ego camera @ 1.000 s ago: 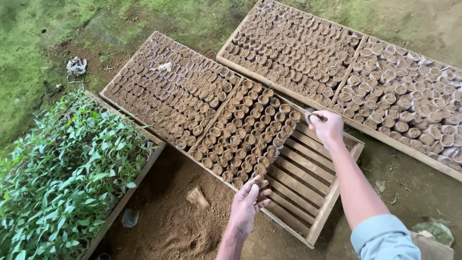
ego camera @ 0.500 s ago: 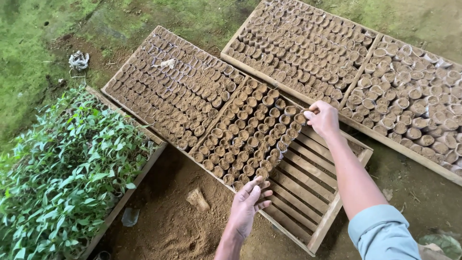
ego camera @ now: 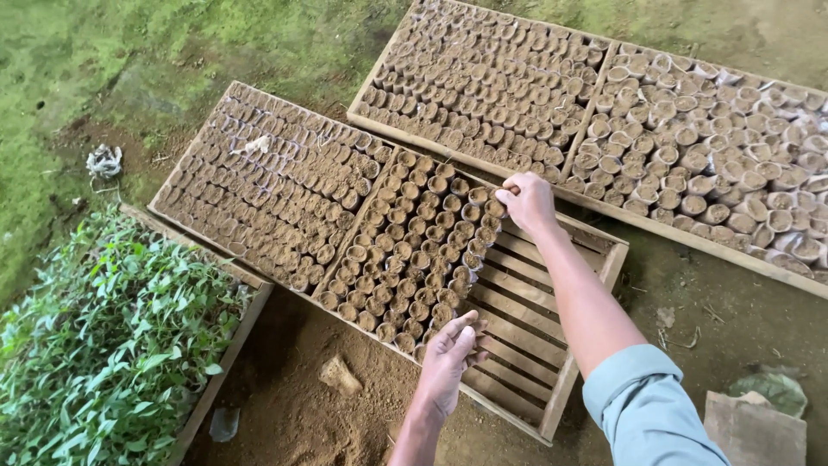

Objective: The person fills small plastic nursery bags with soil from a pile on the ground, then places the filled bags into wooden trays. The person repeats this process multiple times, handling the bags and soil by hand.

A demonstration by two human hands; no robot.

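Head view: right hand (ego camera: pixel 528 200) pinches a soil-filled pot (ego camera: pixel 495 208) at the row's far end in the slatted tray (ego camera: pixel 595 259); left hand (ego camera: pixel 448 355), fingers together, braces the near end. Uneven pressure could topple pots.

1. Bare brown soil (ego camera: pixel 285 406) is seen across the lower ground, loose and crumbly.
2. Mossy green ground (ego camera: pixel 172 43) is spread over the upper left.
3. A bed of leafy green seedlings (ego camera: pixel 95 345) is framed by a wooden edge at the left.
4. A crumpled white scrap (ego camera: pixel 104 161) is left lying on the moss.
5. Soft, even daylight is cast, without hard shadows.
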